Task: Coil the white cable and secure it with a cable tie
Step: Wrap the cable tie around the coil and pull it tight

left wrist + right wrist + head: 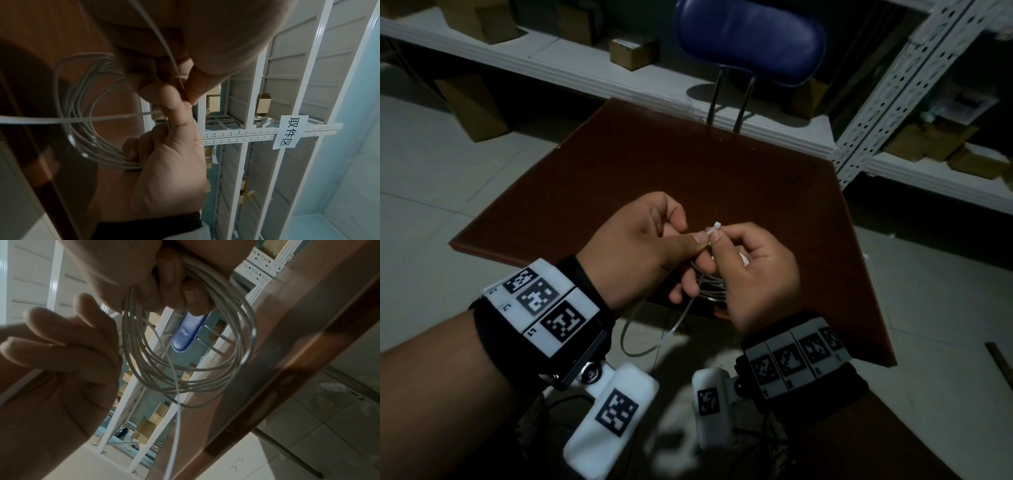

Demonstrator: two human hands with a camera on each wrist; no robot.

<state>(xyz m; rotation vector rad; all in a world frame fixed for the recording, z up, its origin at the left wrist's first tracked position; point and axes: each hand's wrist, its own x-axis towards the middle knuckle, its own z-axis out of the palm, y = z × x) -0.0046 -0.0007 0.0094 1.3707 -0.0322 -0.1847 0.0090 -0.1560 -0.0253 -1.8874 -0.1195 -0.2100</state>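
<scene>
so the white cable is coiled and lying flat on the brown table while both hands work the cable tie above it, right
Not quite. The white cable is coiled, but it is not lying on the brown table: it hangs in the air, gripped by the right hand, as the right wrist view shows. Both hands do work the cable tie, with the left hand pinching it near its head.

Head view looks down from above onto both hands over table (722, 171). Wrist views look up from beneath, very close; all share cable coil (185, 353).
</scene>
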